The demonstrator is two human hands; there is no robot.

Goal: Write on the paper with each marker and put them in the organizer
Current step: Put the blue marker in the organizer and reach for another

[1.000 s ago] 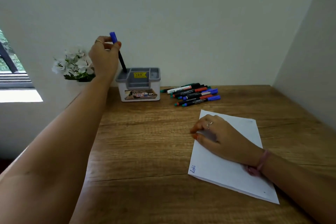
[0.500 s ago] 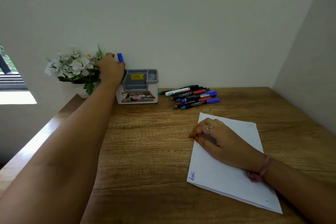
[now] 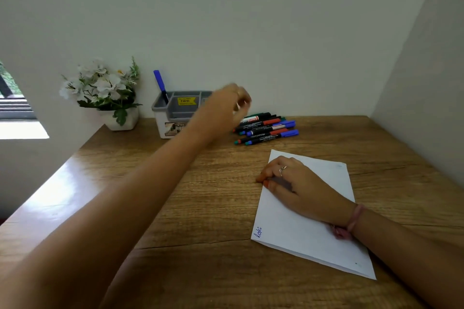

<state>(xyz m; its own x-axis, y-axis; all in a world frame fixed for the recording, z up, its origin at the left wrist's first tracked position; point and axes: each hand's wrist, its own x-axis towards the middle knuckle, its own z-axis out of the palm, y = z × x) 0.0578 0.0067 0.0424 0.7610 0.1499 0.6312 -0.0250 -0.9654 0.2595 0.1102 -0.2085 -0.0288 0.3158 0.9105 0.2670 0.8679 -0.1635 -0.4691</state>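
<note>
Wooden worktop (image 3: 175, 208). Paper (image 3: 308, 228) lies right, right hand (image 3: 293, 183) resting flat on it, fingers relaxed. Left hand (image 3: 226, 108) blurred above marker pile (image 3: 266, 128), loosely curled, holding nothing. Organizer (image 3: 175, 113) at wall; blue marker (image 3: 160, 85) stands tilted in its left compartment.

Organizer: we see the grey organizer (image 3: 175, 110) at the back of the wooden table (image 3: 175, 208), a blue-capped marker (image 3: 160, 85) standing tilted in its left compartment.
Left hand: our left hand (image 3: 226, 108) is blurred, above the marker pile (image 3: 266, 128), holding nothing.
Right hand: our right hand (image 3: 293, 183) rests on the paper (image 3: 301, 233).
Paper: blue writing (image 3: 258, 232) at its near left corner.
Beside organizer: white flowers (image 3: 100, 85) in a pot.
</note>
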